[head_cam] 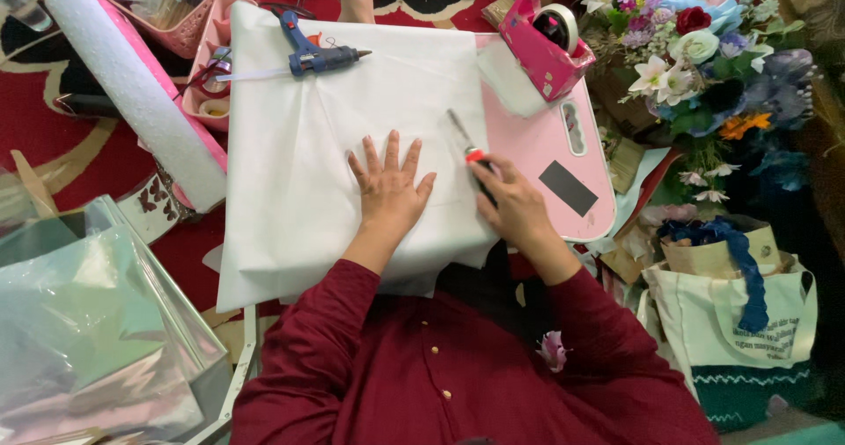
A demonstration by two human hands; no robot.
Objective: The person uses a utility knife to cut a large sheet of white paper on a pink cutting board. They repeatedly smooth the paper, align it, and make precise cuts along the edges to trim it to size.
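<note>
Your left hand (389,191) lay flat, fingers spread wide, pinning a large white sheet of non-woven wrapping fabric (326,146) over a pink plastic lap table (546,146). Your right hand (515,205) was closed around a pair of scissors with dark handles and a red spot (471,150), blades aimed away from you across the sheet's right half. The blades rested on the fabric with no parted edge behind them that could be made out, so the cut appeared barely begun, with nearly all of the sheet left whole. A blue hot-glue gun (315,56) sat at the sheet's far edge, well apart from both hands. A pink tape dispenser (544,42) stood at the table's far right corner, beside a mixed bouquet of artificial flowers (695,49). A roll of white foam backed in pink (136,93) lay to your left.
</note>
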